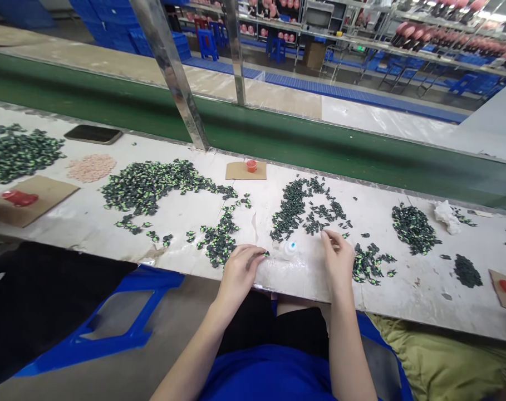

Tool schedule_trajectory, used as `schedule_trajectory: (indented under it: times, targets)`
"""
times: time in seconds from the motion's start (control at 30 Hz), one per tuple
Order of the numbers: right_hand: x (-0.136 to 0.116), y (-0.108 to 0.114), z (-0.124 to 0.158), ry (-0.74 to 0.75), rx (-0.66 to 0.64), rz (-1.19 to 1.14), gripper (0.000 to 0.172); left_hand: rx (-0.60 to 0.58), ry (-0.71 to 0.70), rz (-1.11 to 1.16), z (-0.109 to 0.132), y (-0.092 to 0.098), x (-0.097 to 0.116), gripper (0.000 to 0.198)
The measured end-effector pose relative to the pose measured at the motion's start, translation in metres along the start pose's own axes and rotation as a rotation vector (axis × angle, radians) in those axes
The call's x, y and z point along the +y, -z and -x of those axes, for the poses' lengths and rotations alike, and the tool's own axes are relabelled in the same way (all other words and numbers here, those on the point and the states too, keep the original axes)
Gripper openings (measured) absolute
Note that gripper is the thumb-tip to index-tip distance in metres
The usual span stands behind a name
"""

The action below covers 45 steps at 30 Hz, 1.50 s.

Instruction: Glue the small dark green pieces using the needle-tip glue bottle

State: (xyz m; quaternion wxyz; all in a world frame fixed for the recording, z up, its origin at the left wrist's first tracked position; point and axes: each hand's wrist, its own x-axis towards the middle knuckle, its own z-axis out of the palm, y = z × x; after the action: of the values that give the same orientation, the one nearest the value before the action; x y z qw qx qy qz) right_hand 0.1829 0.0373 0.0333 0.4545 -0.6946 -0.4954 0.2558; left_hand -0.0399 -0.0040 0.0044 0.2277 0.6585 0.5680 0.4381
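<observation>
Messily, dark pieces point(144, 186) litter the pale table point(181, 214), shelves point(365, 41) beyond.

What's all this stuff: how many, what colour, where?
Small moulded pieces: many, dark green, piled along pale bench
Small bits: one heap, pale pink, left
Small containers: three, red, on brown cardboard sheets
Squat bottle: one, white with blue tip, front centre
Rectangular slab: one, dark, far left
Crumpled wad: one, white, right
Long strip: one, green, behind bench
Metal posts: two, silver, upper middle
Plastic stools: several, blue, background
Round objects: many, pink, background
Rumpled fabric: one, olive, lower right
Left hand: one, bare, pinching piece
Right hand: one, bare, right of bottle
</observation>
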Motion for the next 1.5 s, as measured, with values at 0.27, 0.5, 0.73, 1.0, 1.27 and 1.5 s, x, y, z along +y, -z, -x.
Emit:
schedule_trajectory:
  times: [0.27,0.5,0.73,1.0,1.27,1.5]
  targets:
    - [0.008,-0.024,-0.017,0.077,0.007,0.306,0.018,-0.026,0.031,0.071,0.004,0.001,0.009,0.013]
    - [0.000,-0.002,-0.006,-0.013,-0.003,0.088,0.022,-0.014,0.033,0.120,0.005,0.003,0.019,0.014]
    - [-0.023,0.014,0.043,-0.055,-0.160,-0.271,0.023,-0.010,-0.046,0.165,0.005,0.002,0.043,0.014]
    - [-0.044,0.008,0.075,-0.042,-0.300,-0.316,0.017,-0.008,-0.167,0.135,0.006,0.003,0.059,0.017]
    - [-0.041,0.004,0.076,0.020,-0.334,-0.320,0.013,-0.031,-0.195,0.119,0.008,0.002,0.057,0.020]
    - [-0.034,0.000,0.076,0.049,-0.354,-0.396,0.010,-0.023,-0.196,0.107,0.010,0.001,0.057,0.021]
